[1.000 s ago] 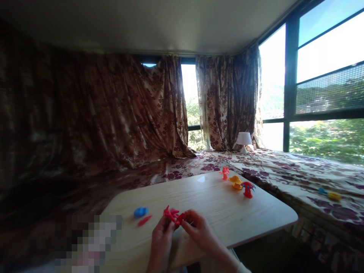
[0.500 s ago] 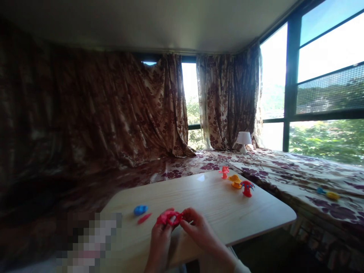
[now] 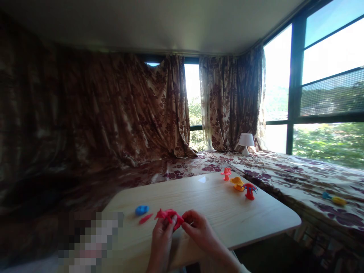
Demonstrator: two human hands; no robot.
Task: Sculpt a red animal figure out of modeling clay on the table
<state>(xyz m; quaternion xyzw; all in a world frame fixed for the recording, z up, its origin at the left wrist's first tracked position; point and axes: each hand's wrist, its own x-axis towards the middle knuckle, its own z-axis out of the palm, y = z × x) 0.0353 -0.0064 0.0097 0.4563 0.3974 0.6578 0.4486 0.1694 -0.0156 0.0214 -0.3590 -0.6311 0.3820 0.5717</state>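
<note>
Just above the near half of the table, both hands meet at a red plastic toy piece with a curved, uneven outline; its exact kind is unclear. My left hand grips its underside from the left, thumb on top. On the other side, my right hand pinches the toy's right end between thumb and fingers. A small flat red piece lies to the left of my left hand. Beyond it sits a rounded blue piece with darker markings.
Three small toy figures stand at the table's far right: a pinkish-red one, a yellow one and a red-and-blue one. The wooden table adjoins a flower-patterned bed surface. A white lamp and a yellow-and-blue object rest there.
The red toy has turned in my hands; the ring-like opening seen before no longer shows, and a pointed left end does. The whole view has shifted slightly.
</note>
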